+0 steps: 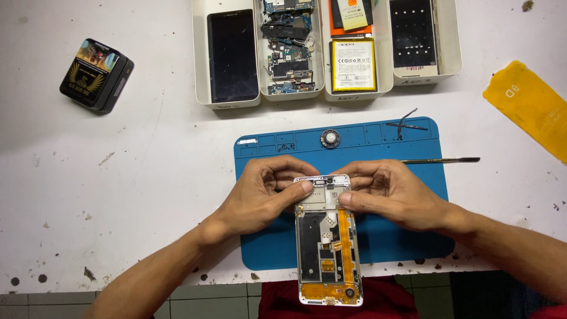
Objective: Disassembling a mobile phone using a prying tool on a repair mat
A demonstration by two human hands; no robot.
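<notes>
Head view: a stripped phone frame [328, 239] lies lengthwise on the near edge of a blue repair mat [407, 236], its near end hanging off the mat and past the table edge. The back is off, so you see the bare metal midframe, an orange flex ribbon running down the right side and small boards at the far end.

The left hand [260, 198] is curled around the far-left corner of the frame, thumb pressing on the top board area. The right hand [393, 198] is closed on the far-right corner the same way, thumb and fingertips pinching at the top edge. So both hands are gripping the frame, neither is open.

Handling-wise I'd say this thing is light and fairly stiff, but thin enough to flex if twisted. The orange ribbon and the exposed boards look fragile, so the safe place to hold is the metal side rails, not the middle.

Around it: a small round part [330, 139] and black tweezers [404, 124] on the far part of the mat, a thin metal spudger [440, 160] to the right, white trays [204, 71] with a screen, boards and a battery at the far side, a black box [96, 75] far left, a yellow sheet [531, 106] far right.
</notes>
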